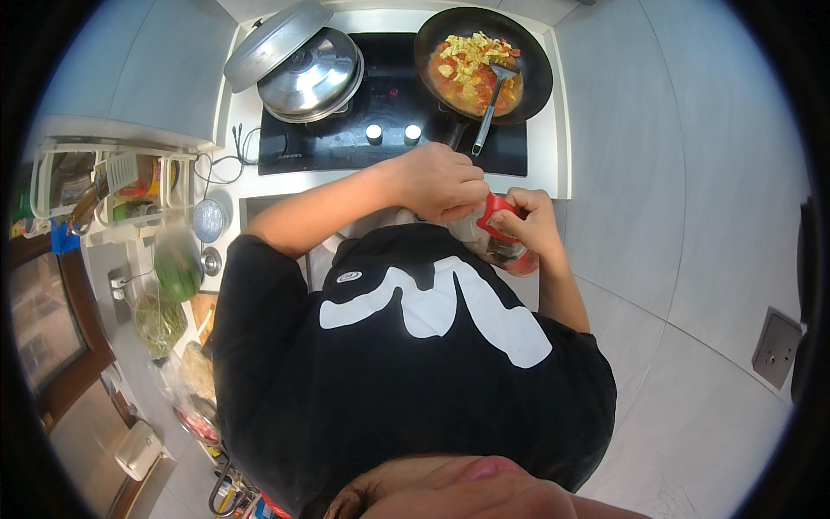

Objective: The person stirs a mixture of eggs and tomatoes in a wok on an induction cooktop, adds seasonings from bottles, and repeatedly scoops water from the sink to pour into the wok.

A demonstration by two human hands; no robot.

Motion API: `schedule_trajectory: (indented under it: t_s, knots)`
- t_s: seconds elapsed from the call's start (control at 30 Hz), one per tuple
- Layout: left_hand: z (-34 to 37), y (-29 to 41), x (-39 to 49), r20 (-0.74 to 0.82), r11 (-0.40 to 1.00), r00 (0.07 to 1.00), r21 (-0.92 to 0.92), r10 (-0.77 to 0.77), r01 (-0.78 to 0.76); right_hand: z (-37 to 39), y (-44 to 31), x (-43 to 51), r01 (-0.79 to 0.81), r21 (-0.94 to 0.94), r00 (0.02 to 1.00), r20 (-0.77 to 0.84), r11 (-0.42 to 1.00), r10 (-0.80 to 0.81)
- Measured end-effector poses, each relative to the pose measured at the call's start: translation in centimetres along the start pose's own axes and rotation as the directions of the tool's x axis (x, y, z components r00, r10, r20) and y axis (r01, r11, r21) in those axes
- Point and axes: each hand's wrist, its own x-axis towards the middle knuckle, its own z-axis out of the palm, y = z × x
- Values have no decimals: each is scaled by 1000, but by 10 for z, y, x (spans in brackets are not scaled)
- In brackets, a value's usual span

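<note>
My right hand (533, 219) grips the red handle of a clear container (472, 235), held tilted in front of my body. The container's lower end also shows red, and what it holds is hard to make out. Close beside the handle, my left hand (444, 183) is curled, knuckles up; whether its fingers hold anything is hidden. Beyond both hands, a dark wok (539, 74) sits on the right side of the cooktop. Inside are scrambled egg and tomato pieces (470, 68) in reddish liquid. A metal spatula (491, 110) rests in the wok, its handle leaning over the near rim.
A lidded metal pot (308, 78) stands on the left of the black cooktop (382, 84), with another large metal lid (275, 42) leaning on it. Cables (237, 152) lie on the left counter. Farther along are a watermelon (177, 269) and bagged greens (159, 324). A tiled wall (622, 162) rises at right.
</note>
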Motion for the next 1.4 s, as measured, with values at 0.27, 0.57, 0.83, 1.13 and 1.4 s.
schedule_trajectory:
  t_s: [0.27, 0.57, 0.83, 1.13, 1.4]
  knots:
    - [15, -10, 6, -322, 983, 945, 152, -53, 107, 13, -5, 3, 150, -272, 929, -289, 951, -229]
    - [33, -34, 12, -22, 432, 440, 149, -898, 889, 31, -3, 16, 199, -731, 791, -273, 652, -548]
    - [24, -33, 0, -6, 698, 729, -293, -685, 653, 13, 7, 22, -34, -599, 841, -449, 800, -300]
    - [44, -55, 7, 205, 330, 424, -371, -882, 868, -5, 10, 23, -38, -761, 852, -363, 647, -377]
    - [52, -76, -11, -101, 367, 363, -459, -926, 809, -59, 32, 52, -449, -651, 831, -556, 612, 17]
